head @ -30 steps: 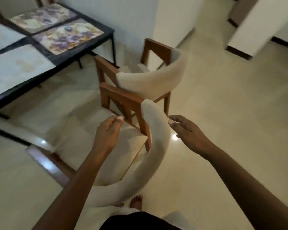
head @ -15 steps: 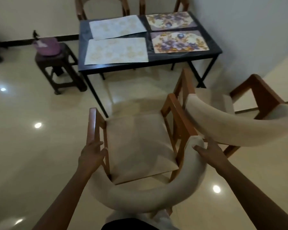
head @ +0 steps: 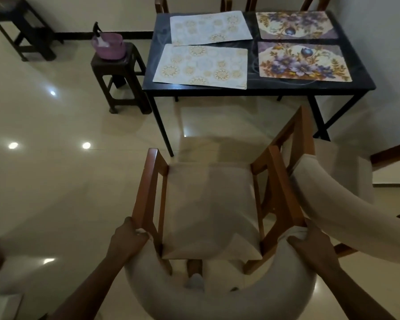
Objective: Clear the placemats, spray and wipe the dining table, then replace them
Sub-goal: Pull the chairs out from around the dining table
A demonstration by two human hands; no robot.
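Observation:
A dark dining table stands ahead with several placemats on it: two pale patterned placemats on its left half and two purple floral placemats on its right half. Directly below me is a wooden chair with a cream cushion and a curved padded back. My left hand grips the chair's back at the left armrest. My right hand grips it at the right armrest.
A second chair stands tight against the first on the right. A dark stool left of the table carries a purple basin with a spray bottle in it. Another dark stool stands far left. More chairs sit behind the table.
My view has swung from the floor and chairs round to face the table. Both hands went from hovering over the chair to gripping its back on either side.

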